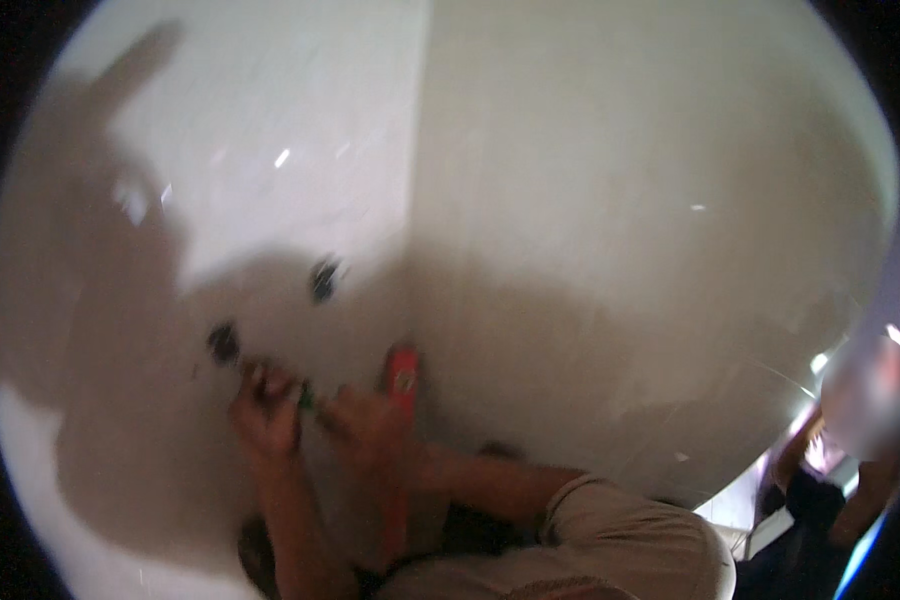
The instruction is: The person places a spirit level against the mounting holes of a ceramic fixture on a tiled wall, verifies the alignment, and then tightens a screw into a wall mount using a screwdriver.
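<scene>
While we press both hands close against the white wall (570,200), left hand (266,412) and right hand (370,425) pinching a small green piece (307,397), fingers clamped, the red tool (402,385) could slip; blur may mislead us.

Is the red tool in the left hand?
No, the red tool sticks up from the right hand; the left hand is beside it.
</scene>
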Demonstrator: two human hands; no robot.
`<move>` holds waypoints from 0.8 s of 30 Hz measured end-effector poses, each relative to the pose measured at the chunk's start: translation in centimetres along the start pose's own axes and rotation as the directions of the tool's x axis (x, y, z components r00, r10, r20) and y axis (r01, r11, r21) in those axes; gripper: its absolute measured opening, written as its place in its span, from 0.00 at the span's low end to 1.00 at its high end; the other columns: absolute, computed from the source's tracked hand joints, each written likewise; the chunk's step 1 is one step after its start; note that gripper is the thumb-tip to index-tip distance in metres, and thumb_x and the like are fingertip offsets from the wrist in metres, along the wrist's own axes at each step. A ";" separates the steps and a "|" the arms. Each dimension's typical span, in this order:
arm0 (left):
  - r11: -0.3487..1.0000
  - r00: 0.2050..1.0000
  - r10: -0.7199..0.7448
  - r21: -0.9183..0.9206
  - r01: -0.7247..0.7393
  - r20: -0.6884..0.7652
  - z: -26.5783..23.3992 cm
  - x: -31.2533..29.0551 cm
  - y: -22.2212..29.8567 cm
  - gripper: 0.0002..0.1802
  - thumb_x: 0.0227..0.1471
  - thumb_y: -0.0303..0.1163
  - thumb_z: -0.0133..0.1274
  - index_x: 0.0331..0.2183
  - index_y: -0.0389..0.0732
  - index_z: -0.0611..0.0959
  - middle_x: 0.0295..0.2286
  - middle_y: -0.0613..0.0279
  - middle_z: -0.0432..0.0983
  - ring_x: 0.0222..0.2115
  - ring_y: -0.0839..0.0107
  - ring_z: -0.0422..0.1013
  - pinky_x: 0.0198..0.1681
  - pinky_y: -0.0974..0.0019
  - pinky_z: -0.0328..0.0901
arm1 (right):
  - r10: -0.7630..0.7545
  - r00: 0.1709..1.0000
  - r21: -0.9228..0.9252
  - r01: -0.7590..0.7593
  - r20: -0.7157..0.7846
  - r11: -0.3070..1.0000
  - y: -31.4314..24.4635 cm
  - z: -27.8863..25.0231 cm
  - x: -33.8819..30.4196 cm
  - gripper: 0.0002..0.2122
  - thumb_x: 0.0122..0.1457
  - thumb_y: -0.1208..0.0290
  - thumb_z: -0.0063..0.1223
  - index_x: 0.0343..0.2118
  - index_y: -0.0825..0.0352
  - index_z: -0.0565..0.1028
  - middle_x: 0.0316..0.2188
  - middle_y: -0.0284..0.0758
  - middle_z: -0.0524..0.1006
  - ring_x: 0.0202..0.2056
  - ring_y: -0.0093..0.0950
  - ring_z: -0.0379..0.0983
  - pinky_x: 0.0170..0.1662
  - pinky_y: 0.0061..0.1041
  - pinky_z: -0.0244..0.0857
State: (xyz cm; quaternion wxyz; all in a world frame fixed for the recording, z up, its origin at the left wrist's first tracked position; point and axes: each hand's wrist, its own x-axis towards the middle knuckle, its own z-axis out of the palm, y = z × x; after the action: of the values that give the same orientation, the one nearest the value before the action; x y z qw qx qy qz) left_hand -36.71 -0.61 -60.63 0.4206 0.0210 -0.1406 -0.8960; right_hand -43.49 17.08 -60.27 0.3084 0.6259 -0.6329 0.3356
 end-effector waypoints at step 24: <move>0.952 0.995 -0.050 -0.306 0.023 -0.082 7.1 -1.8 -2.3 0.10 0.65 0.35 0.45 0.38 0.38 0.77 0.20 0.65 0.66 0.18 0.74 0.57 0.24 0.70 0.59 | 0.141 0.990 0.103 -0.138 -0.026 0.985 -0.5 -3.2 2.8 0.09 0.59 0.75 0.58 0.41 0.69 0.76 0.30 0.40 0.76 0.29 0.27 0.73 0.30 0.28 0.67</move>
State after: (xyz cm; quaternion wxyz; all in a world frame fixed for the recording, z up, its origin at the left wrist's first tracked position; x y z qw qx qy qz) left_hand -38.37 3.78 -54.58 0.4082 -0.0020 0.0183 -0.9127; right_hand -43.16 17.99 -56.11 0.2627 0.5892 -0.6522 0.3982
